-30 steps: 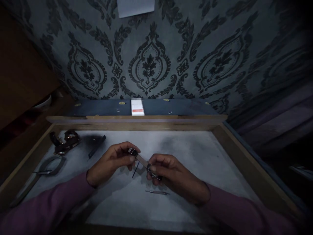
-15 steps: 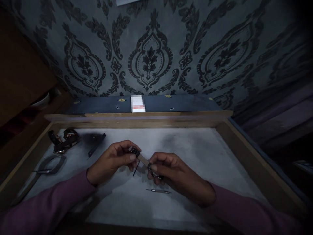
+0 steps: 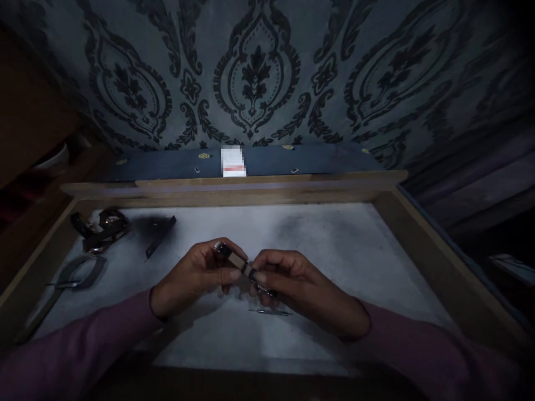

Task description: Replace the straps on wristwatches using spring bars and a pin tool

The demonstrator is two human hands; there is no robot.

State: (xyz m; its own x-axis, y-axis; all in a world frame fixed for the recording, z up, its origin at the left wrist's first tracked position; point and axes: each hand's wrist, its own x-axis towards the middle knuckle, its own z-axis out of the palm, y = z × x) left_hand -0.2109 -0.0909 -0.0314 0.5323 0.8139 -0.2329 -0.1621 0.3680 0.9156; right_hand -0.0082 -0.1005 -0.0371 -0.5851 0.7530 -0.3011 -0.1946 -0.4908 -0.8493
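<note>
over one wooden tray (image 3: 267, 196); left hand (image 3: 194, 275), right hand (image 3: 298, 278) both pinching one strap (image 3: 236, 260); one slim tool (image 3: 272, 312) below

Left hand (image 3: 194, 273), right hand (image 3: 298, 281) pinching strap (image 3: 237, 260); slim tool (image 3: 271, 312) nearby.

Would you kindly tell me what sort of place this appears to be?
Probably a small indoor work corner, perhaps at home: patterned wallpaper behind, a wood-rimmed worktop, and dark straps, possibly watches, on its left side.
</note>
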